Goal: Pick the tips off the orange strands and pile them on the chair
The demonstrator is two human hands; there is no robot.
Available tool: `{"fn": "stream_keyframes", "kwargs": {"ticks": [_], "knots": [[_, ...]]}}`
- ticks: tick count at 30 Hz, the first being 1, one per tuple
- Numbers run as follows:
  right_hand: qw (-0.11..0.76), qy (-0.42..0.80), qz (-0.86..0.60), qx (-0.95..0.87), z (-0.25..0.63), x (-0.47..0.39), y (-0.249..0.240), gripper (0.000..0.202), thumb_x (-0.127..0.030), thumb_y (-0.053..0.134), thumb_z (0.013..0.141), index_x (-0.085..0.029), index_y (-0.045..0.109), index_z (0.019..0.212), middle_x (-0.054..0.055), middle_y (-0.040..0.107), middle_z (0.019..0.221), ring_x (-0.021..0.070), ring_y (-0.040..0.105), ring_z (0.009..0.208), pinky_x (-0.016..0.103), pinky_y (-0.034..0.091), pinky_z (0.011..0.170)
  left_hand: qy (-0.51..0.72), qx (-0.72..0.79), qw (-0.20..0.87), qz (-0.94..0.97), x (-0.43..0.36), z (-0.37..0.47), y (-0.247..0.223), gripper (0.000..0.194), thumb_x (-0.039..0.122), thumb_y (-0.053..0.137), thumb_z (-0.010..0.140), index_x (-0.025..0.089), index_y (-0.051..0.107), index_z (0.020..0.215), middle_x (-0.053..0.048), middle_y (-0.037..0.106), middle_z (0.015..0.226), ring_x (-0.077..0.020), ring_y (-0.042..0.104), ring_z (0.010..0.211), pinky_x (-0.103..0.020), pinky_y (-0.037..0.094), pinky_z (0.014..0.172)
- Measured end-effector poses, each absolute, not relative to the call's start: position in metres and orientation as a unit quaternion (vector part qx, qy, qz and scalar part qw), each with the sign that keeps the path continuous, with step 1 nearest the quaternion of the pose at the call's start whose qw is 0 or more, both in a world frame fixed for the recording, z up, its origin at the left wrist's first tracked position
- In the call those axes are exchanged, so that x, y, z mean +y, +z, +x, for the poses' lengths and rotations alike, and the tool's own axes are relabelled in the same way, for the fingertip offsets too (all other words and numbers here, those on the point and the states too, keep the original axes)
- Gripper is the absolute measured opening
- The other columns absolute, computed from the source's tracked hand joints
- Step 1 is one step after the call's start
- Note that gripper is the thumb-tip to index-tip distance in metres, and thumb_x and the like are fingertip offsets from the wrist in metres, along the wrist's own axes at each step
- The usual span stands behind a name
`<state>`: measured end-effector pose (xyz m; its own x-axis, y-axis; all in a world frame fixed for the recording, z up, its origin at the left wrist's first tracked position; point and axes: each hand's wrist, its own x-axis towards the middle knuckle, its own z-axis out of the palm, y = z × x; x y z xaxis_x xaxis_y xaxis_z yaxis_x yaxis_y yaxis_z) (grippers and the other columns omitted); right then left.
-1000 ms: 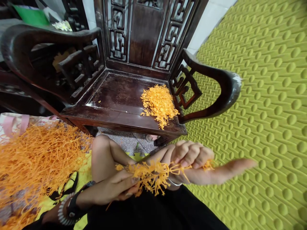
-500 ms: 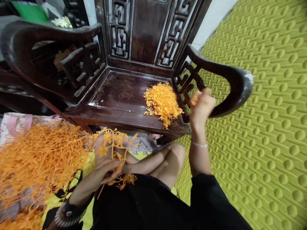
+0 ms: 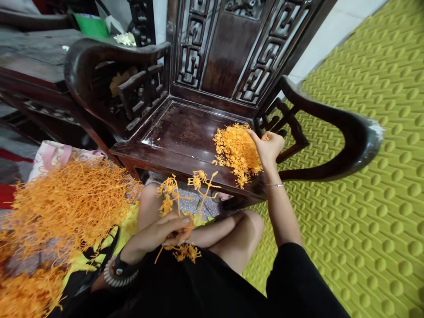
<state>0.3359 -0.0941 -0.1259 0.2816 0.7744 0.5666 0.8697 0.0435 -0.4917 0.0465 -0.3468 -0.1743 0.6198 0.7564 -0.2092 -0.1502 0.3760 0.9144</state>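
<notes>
My left hand [image 3: 174,229] is closed round several thin orange flower sprigs [image 3: 169,191] above my lap. Their branching tops stand up over the fingers, and another cluster hangs below the hand. My right hand [image 3: 270,148] is at the right side of the chair seat, beside a pile of small orange flower pieces [image 3: 237,152]. Its fingers are curled, with a bit of orange showing between them, and the thumb points left over the pile's edge. The pile lies on the dark wooden seat [image 3: 179,128].
A large heap of orange stems [image 3: 76,203] lies at the left, by a white cloth bag [image 3: 54,154] with pink handles. The chair's curved armrests [image 3: 361,141] flank the seat. Yellow-green bumpy matting [image 3: 347,221] covers the right side. A green container [image 3: 91,25] stands at the back left.
My right hand has come down and slightly left from above the armrest to the pile, its thumb now stretched out. My left hand still grips the sprigs. The camera view has shifted left.
</notes>
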Motion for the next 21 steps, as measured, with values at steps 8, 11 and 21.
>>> {"fn": "stream_keyframes", "kwargs": {"ticks": [8, 11, 21], "knots": [[0.339, -0.073, -0.65, -0.677, 0.334, -0.097, -0.132, 0.065, -0.075, 0.037, 0.082, -0.015, 0.063, 0.078, 0.018, 0.061, 0.108, 0.0318, 0.05, 0.109, 0.057, 0.032, 0.097, 0.274, 0.263, 0.796, 0.471, -0.343, 0.049, -0.173, 0.049, 0.047, 0.039, 0.093, 0.016, 0.048, 0.057, 0.006, 0.031, 0.045, -0.0054, 0.02, 0.038, -0.024, 0.014, 0.04], [0.477, -0.061, -0.526, -0.702, 0.319, -0.132, -0.135, 0.048, -0.058, 0.04, 0.091, -0.016, 0.064, 0.084, 0.014, 0.063, 0.107, 0.024, 0.056, 0.105, 0.043, 0.04, 0.095, 0.28, 0.246, 0.804, 0.462, -0.34, 0.044, -0.175, 0.047, 0.046, 0.043, 0.091, 0.016, 0.047, 0.055, 0.007, 0.028, 0.042, -0.0048, 0.018, 0.035, -0.024, 0.011, 0.038], [0.019, 0.287, -0.455, -0.843, 0.236, -0.263, -0.304, 0.029, -0.041, 0.051, 0.092, -0.016, 0.062, 0.082, 0.005, 0.064, 0.082, 0.0127, 0.056, 0.073, 0.025, 0.039, 0.071, 0.454, 0.286, 0.763, 0.362, -0.364, 0.006, -0.206, 0.06, 0.058, 0.053, 0.076, 0.02, 0.035, 0.034, 0.005, 0.013, 0.027, -0.0049, 0.016, 0.028, -0.024, 0.01, 0.035]]}}
